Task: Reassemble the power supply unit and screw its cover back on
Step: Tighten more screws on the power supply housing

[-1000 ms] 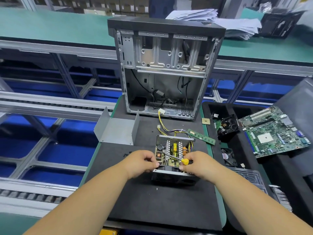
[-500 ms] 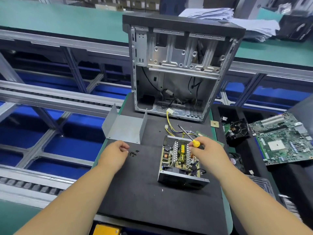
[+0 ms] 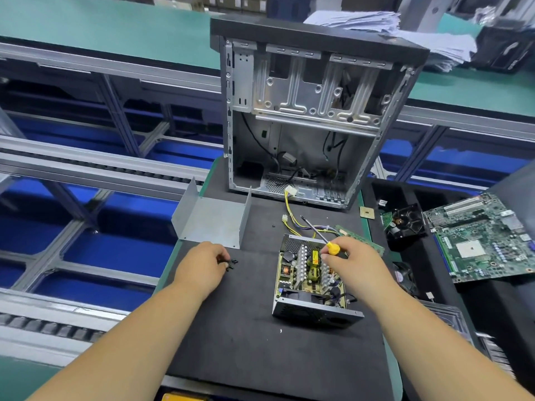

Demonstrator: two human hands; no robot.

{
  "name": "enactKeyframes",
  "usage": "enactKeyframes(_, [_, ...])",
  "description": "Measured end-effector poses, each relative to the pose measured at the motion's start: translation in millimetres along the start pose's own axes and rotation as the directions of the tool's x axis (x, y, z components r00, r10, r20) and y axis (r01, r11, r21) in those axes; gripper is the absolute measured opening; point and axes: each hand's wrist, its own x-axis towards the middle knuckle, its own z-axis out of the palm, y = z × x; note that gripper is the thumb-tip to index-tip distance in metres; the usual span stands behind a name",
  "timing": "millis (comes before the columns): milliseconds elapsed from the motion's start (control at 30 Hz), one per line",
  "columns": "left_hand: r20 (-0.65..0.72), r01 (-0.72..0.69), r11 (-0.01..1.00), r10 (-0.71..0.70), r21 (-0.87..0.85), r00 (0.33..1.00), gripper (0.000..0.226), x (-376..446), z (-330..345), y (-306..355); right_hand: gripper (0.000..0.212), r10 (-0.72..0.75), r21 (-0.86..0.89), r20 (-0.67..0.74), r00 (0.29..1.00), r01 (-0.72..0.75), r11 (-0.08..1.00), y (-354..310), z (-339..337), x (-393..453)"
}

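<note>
Head view: the open power supply unit (image 3: 311,282) sits on the black mat (image 3: 260,342) of the desk, a little toward 4 o'clock from the centre of the frame, its circuit board and heat sinks exposed. Its cover (image 3: 212,219), a bent grey metal sheet, lies open side up at 10 o'clock from the unit, well apart from it. The left hand (image 3: 202,266) rests on the mat just below the cover, fingers curled and pinching at a small cluster of black screws (image 3: 231,263); whether it actually grips one I cannot tell. The right hand (image 3: 351,263) hovers over the far right corner of the unit, holding a screwdriver (image 3: 320,234) by its yellow handle, the shaft pointing toward 11 o'clock. Yellow and black cables (image 3: 292,215) run from the unit toward 12 o'clock, up to the empty computer case (image 3: 312,111) standing upright at the mat's far edge. At 3 o'clock lie a fan (image 3: 406,224) and a green motherboard (image 3: 480,241). A memory stick (image 3: 362,237) lies beyond the right hand.
</note>
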Motion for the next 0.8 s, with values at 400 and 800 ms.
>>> enactKeyframes(400, [-0.019,-0.125,0.961,0.134,0.246,0.991,0.010,1,6,12,0.012,0.025,0.028,0.007,1.000,-0.025,0.999,-2,3,-5])
enactKeyframes(800, [-0.065,-0.130,0.990,0.127,-0.047,0.990,0.014,-6,-6,28,0.013,0.022,0.064,-0.022,1.000,-0.020,0.998,-6,-8,-9])
